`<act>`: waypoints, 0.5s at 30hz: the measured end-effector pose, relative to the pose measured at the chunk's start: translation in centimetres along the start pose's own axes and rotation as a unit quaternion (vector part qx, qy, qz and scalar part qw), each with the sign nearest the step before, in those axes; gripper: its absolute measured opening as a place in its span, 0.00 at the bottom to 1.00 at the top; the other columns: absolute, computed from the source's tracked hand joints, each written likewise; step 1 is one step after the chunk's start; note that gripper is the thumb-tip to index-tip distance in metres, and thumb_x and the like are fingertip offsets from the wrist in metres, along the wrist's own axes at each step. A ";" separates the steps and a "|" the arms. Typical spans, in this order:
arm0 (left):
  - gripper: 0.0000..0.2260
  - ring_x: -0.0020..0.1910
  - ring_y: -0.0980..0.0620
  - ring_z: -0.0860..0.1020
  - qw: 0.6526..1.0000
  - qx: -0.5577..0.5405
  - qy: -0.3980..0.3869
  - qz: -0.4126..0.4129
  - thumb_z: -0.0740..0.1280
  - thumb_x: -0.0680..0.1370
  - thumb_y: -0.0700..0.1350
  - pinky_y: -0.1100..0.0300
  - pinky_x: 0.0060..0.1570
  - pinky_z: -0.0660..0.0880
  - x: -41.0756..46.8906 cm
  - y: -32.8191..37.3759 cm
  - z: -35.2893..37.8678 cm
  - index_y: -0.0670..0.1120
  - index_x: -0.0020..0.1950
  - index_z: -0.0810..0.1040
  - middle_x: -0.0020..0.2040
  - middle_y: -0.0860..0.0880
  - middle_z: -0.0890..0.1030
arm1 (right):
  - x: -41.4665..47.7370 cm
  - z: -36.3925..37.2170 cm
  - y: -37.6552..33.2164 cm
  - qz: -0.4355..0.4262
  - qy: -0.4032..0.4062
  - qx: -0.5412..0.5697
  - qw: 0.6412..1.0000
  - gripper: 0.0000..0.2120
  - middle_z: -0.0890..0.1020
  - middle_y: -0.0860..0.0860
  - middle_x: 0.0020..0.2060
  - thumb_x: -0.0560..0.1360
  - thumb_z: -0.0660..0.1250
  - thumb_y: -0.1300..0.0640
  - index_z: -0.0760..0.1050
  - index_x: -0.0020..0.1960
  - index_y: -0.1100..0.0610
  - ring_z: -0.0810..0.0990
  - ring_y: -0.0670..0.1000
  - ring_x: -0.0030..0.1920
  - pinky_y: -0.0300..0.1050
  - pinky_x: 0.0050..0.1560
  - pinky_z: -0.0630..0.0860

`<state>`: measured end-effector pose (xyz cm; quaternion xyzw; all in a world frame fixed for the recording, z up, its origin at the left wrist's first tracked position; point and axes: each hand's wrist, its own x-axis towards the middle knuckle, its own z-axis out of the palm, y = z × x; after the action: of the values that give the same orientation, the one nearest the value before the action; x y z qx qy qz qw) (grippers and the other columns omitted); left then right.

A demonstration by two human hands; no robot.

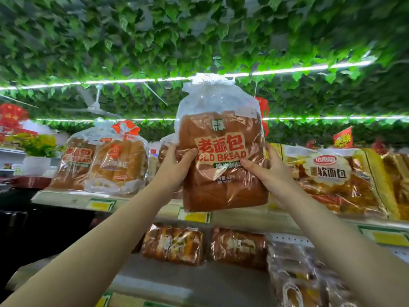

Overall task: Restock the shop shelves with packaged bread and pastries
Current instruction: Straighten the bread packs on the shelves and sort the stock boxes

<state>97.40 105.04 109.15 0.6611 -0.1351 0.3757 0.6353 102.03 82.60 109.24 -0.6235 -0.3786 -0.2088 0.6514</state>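
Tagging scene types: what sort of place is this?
Likely a shop's bakery aisle: bagged loaves line the top shelf, yellow price tags on its edge, more packaged pastries below.

The held bread bag hides most of what may be a loaf behind it.

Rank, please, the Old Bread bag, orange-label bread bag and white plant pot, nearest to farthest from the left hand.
1. Old Bread bag, held by the left hand.
2. Orange-label bread bag, to its left.
3. White plant pot, far left.
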 end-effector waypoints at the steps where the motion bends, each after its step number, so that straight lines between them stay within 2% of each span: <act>1: 0.11 0.47 0.52 0.82 1.000 0.003 -0.001 0.001 0.67 0.79 0.52 0.60 0.35 0.79 1.1 -0.6 0.3 0.53 0.61 0.73 0.54 0.49 0.82 | 0.7 0.0 0.6 -0.001 0.005 -0.014 1.000 0.53 0.78 0.49 0.66 0.57 0.81 0.37 0.61 0.75 0.42 0.79 0.51 0.63 0.59 0.61 0.78; 2: 0.14 0.47 0.52 0.82 1.000 0.009 -0.005 0.006 0.68 0.79 0.53 0.62 0.35 0.78 2.3 -1.3 0.6 0.52 0.63 0.73 0.55 0.49 0.82 | 1.4 0.0 1.3 -0.003 0.011 -0.030 0.999 0.53 0.77 0.48 0.67 0.57 0.81 0.36 0.59 0.76 0.41 0.78 0.50 0.65 0.59 0.63 0.77; 3: 0.19 0.49 0.51 0.81 1.000 0.020 -0.010 0.012 0.69 0.76 0.56 0.61 0.39 0.79 3.6 -2.0 0.8 0.52 0.64 0.73 0.57 0.49 0.82 | 2.0 0.1 2.1 -0.003 0.017 -0.044 0.999 0.53 0.76 0.46 0.68 0.58 0.80 0.37 0.58 0.77 0.42 0.77 0.48 0.65 0.56 0.63 0.77; 5: 0.25 0.53 0.49 0.82 0.999 0.023 -0.026 0.012 0.72 0.71 0.60 0.54 0.50 0.80 5.8 -3.5 1.3 0.53 0.64 0.74 0.58 0.48 0.82 | 3.2 0.0 3.6 -0.008 0.030 -0.072 0.997 0.46 0.75 0.43 0.63 0.65 0.76 0.42 0.56 0.77 0.44 0.76 0.38 0.57 0.41 0.53 0.77; 7: 0.18 0.49 0.53 0.82 0.999 0.028 -0.042 0.020 0.71 0.75 0.54 0.62 0.47 0.79 7.4 -4.8 1.9 0.50 0.62 0.74 0.55 0.48 0.82 | 4.0 -0.4 5.1 0.005 0.041 -0.097 0.994 0.41 0.74 0.41 0.58 0.72 0.73 0.47 0.53 0.77 0.43 0.73 0.32 0.49 0.33 0.45 0.71; 8: 0.15 0.48 0.56 0.81 0.997 0.046 -0.053 0.027 0.69 0.77 0.52 0.65 0.44 0.78 8.1 -5.5 2.0 0.50 0.62 0.74 0.54 0.49 0.82 | 4.4 -0.6 5.8 0.010 0.044 -0.110 0.993 0.40 0.73 0.41 0.57 0.73 0.72 0.47 0.52 0.77 0.42 0.73 0.33 0.48 0.32 0.44 0.71; 9: 0.15 0.48 0.56 0.81 0.995 0.066 -0.066 0.026 0.68 0.78 0.53 0.63 0.46 0.79 8.6 -6.2 2.2 0.51 0.63 0.73 0.54 0.50 0.81 | 4.4 -0.6 6.2 0.014 0.042 -0.123 0.991 0.39 0.74 0.40 0.58 0.72 0.72 0.46 0.53 0.76 0.41 0.74 0.33 0.49 0.34 0.46 0.72; 12: 0.27 0.56 0.50 0.80 0.989 0.102 -0.110 0.011 0.67 0.73 0.65 0.49 0.59 0.77 10.4 -8.0 2.3 0.54 0.68 0.71 0.60 0.51 0.80 | 5.5 -1.0 7.8 0.036 0.053 -0.156 0.986 0.39 0.77 0.41 0.62 0.67 0.73 0.39 0.60 0.73 0.43 0.78 0.43 0.58 0.50 0.60 0.77; 13: 0.28 0.57 0.50 0.80 0.986 0.113 -0.120 0.011 0.67 0.73 0.65 0.48 0.61 0.76 10.8 -8.4 2.2 0.53 0.69 0.71 0.60 0.51 0.80 | 5.7 -1.1 8.0 0.041 0.053 -0.166 0.984 0.35 0.78 0.41 0.61 0.68 0.73 0.40 0.62 0.70 0.42 0.79 0.46 0.60 0.53 0.62 0.76; 15: 0.24 0.57 0.51 0.80 0.983 0.123 -0.133 0.017 0.66 0.77 0.61 0.48 0.61 0.76 11.3 -8.8 2.2 0.51 0.70 0.71 0.61 0.50 0.80 | 6.0 -0.9 8.2 0.042 0.049 -0.203 0.977 0.30 0.78 0.41 0.60 0.72 0.72 0.43 0.61 0.69 0.41 0.78 0.48 0.61 0.52 0.64 0.74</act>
<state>111.58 107.76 110.39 0.7760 -0.1824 0.3091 0.5187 112.14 84.01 108.49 -0.7469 -0.2696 -0.2842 0.5373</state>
